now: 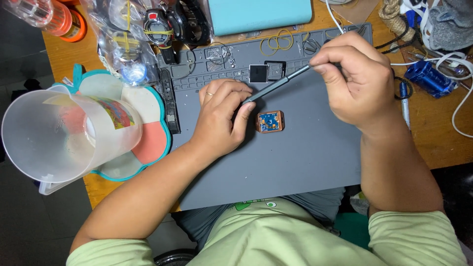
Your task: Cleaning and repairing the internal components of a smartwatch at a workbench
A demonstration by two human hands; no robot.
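1. The opened watch case [269, 121], its blue circuit board showing, lies on the grey work mat [305, 162] just beside the left hand.
2. The right hand [357, 81] pinches a thin grey tool [276, 86], whose tip reaches the left hand [221, 113], fingers curled shut around something hidden.
3. Removed square parts [258, 73] lie farther up the mat, so disassembly looks partly done.
4. A plastic jug [64, 133] stands at the table's left edge.

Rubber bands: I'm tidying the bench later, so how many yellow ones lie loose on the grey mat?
2: the yellow rubber bands lie overlapping at the grey mat's top edge, left of the right hand. Others bind bagged items nearby; more may be hidden.
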